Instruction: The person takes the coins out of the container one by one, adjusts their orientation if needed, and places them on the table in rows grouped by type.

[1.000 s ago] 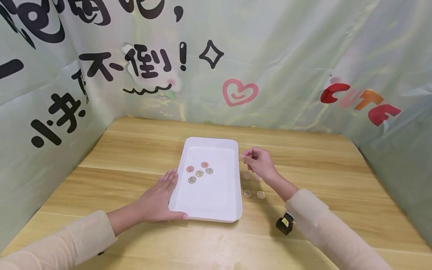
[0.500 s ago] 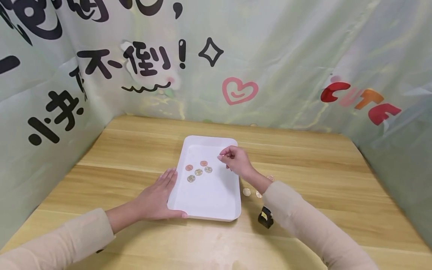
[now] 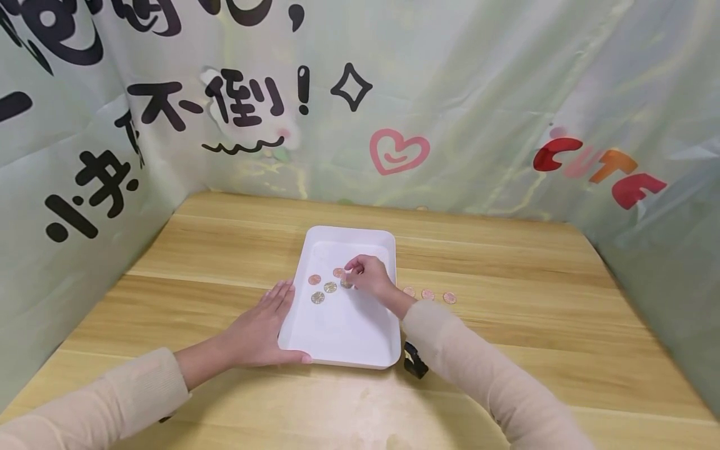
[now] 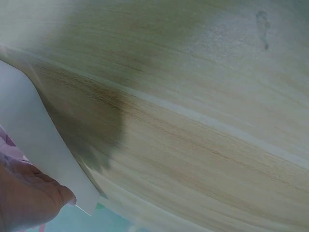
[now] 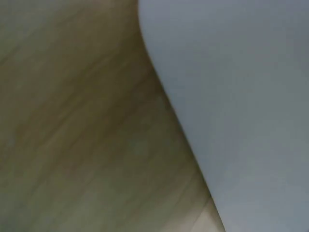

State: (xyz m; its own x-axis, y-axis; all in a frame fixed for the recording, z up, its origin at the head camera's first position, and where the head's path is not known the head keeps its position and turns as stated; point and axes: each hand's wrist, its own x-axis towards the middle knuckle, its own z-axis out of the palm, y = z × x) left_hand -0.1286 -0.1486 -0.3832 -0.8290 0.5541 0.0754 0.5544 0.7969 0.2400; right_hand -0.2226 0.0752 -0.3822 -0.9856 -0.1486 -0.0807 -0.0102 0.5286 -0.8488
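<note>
A white shallow tray (image 3: 360,331) lies on the wooden table, with several coins in its upper left part. One is a gold-coloured coin (image 3: 330,287); another is a copper-coloured coin (image 3: 314,279). My left hand (image 3: 255,328) rests at the tray's near left corner, fingers straight along the left side and thumb along the front. The left wrist view shows that thumb against the tray wall (image 4: 43,135). Over the tray, my right hand (image 3: 368,275) pinches a small coin, mostly hidden by the fingertips. Its fingers partly cover a coin in the tray.
Right of the tray lie more coins, among them a copper-coloured coin (image 3: 449,298); my right sleeve (image 3: 467,344) may hide others. A black wrist-worn device (image 3: 415,360) shows under that arm. A printed cloth (image 3: 478,112) hangs around the table's back and sides.
My right hand has moved left from beside the tray to over the coins inside it, its fingers pinched throughout. The left hand keeps its place at the corner.
</note>
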